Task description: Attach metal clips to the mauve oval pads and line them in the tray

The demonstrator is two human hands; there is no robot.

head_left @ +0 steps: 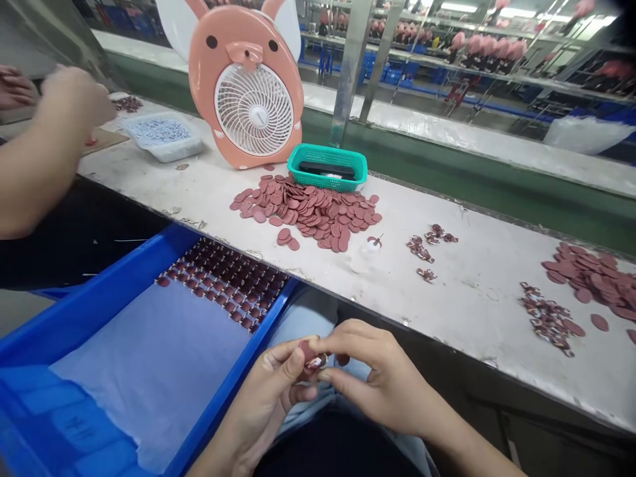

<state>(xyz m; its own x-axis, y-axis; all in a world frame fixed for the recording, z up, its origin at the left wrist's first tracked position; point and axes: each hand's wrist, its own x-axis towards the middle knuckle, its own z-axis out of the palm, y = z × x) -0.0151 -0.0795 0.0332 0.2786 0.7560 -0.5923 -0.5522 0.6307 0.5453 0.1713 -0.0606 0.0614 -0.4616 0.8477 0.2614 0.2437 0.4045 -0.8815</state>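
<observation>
Pink animal-faced fan (247,94), metal post (350,73), clear plastic bag (586,134)

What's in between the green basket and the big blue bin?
In the head view, a spread-out pile of flat reddish ovals lies between the green basket and the blue bin, then a strip of pale bench.
</observation>
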